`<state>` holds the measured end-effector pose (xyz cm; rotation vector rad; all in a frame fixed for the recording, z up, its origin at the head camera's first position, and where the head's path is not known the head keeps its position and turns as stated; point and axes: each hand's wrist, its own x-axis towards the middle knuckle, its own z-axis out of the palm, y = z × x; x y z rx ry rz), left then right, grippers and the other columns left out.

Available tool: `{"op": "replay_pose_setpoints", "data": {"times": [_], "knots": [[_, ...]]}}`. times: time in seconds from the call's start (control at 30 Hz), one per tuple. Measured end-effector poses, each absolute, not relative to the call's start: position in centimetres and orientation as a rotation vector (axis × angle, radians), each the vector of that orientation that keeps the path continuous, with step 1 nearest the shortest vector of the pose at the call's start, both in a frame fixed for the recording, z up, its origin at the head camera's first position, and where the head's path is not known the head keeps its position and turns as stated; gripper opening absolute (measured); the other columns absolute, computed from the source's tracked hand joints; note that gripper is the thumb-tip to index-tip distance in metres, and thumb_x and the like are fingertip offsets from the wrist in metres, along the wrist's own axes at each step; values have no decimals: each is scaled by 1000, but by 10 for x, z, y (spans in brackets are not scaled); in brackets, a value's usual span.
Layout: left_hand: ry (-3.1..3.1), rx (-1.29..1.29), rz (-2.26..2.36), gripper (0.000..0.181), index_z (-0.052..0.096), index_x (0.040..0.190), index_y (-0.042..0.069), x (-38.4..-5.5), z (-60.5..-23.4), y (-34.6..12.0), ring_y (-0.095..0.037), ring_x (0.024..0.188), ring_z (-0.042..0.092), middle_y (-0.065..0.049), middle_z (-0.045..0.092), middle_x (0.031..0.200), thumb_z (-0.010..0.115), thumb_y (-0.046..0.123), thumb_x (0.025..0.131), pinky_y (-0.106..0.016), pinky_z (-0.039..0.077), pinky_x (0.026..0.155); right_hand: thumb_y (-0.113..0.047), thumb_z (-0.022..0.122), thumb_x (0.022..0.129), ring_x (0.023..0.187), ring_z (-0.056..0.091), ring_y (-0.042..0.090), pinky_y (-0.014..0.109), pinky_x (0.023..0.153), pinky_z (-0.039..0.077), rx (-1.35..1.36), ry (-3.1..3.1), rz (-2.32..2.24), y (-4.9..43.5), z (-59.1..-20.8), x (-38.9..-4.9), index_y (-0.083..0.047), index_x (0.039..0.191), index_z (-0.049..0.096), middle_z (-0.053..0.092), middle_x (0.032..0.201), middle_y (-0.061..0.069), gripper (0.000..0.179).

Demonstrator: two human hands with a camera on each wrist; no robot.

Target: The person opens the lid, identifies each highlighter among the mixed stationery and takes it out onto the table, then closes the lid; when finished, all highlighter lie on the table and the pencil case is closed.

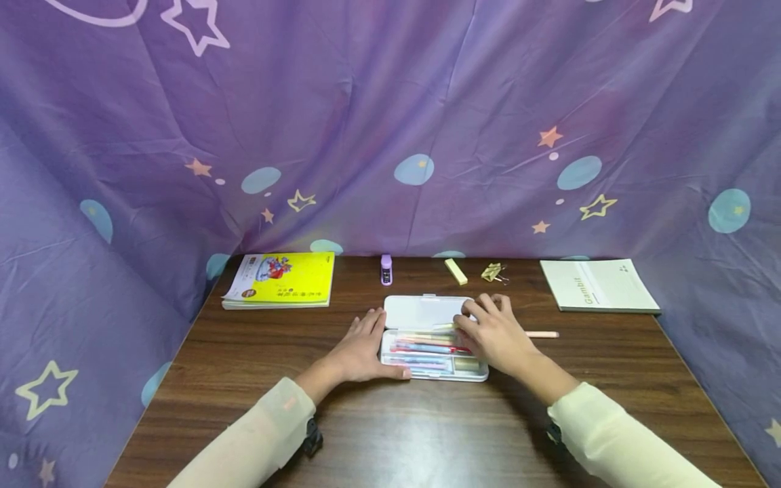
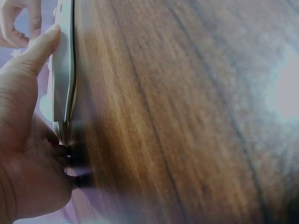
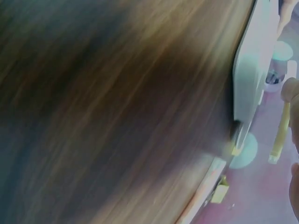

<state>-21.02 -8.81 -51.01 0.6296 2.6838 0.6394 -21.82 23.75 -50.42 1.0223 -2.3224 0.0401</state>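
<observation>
Between the two hands' fingers sits the white plastic pencil case point(image 1: 421, 313), its lid folded back. Beside its near-left corner, the left hand point(image 1: 361, 347) is spread, fingers mostly straight against the end, thumb resting on the front edge; it steadies the case rather than lifting it. Over the case's right part, the right hand point(image 1: 495, 337) has its thumb and fingers closed in a pinch on a slim yellow pen point(image 3: 282, 128).

Below the right fingertips, a red pen point(image 1: 456, 350) and several pale pens lie in the case, with a tan block point(image 1: 466, 364) in a near compartment. Just past the right fingers, on the right, another pale pen point(image 1: 543, 334) lies on the table. Beyond the fingertips are a purple mini stapler point(image 1: 386, 270) and gold binder clips point(image 1: 491, 272).

I judge the work partway through: the case is opened and largely filled, while two pens remain outside its compartments and the lid is unshut. Whether pens are going in or coming out, I cannot tell.
</observation>
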Motion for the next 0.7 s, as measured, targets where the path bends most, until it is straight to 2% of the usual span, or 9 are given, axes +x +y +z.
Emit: {"op": "replay_pose_setpoints", "data": {"times": [0.33, 0.7], "knots": [[2681, 624, 642, 140, 10, 177, 2, -209, -510, -87, -33, 176, 6, -20, 8, 187, 79, 80, 85, -53, 6, 144, -16, 92, 86, 100, 60, 34, 66, 89, 52, 954, -2367, 33, 270, -506, -216, -14, 103, 73, 66, 106, 7, 25], [2681, 626, 641, 141, 9, 177, 2, -210, -511, -88, -32, 176, 5, -19, 7, 187, 78, 83, 84, -52, 6, 144, -14, 86, 85, 97, 59, 37, 68, 87, 49, 942, -2354, 8, 307, -508, -211, -11, 107, 74, 65, 101, 7, 25]]}}
